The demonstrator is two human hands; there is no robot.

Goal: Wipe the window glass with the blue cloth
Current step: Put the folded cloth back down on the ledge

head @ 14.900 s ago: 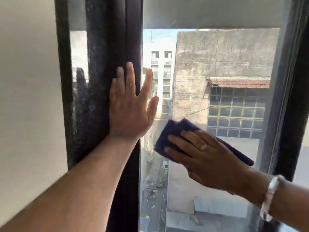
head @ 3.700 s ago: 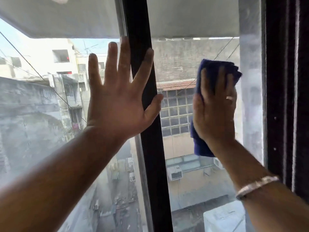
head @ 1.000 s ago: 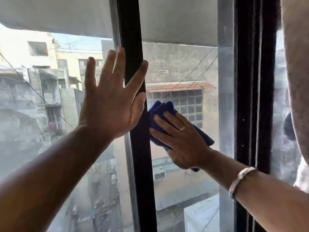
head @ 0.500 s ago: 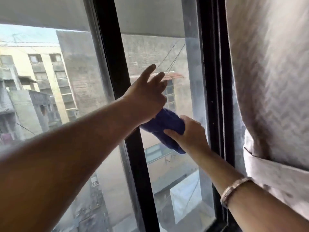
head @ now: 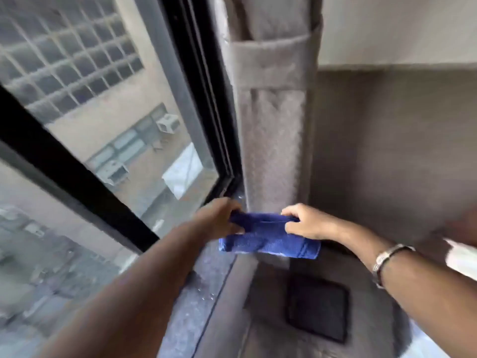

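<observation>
The blue cloth (head: 268, 239) is folded into a band and held level between both hands, off the glass, above the window sill. My left hand (head: 219, 218) grips its left end and my right hand (head: 305, 220) grips its right end, a metal bracelet on that wrist. The window glass (head: 111, 104) fills the upper left, crossed by a black frame bar (head: 64, 166), with buildings visible outside. Neither hand touches the glass.
A grey curtain (head: 271, 112) hangs just right of the black window frame (head: 206, 81), behind the cloth. The speckled sill (head: 196, 293) runs below the glass. A dark square panel (head: 317, 306) sits on the wall under the sill. A grey wall lies to the right.
The view has swung down and right to the window's lower corner. Both hands came off the glass and frame, and the cloth is now held stretched between them above the sill.
</observation>
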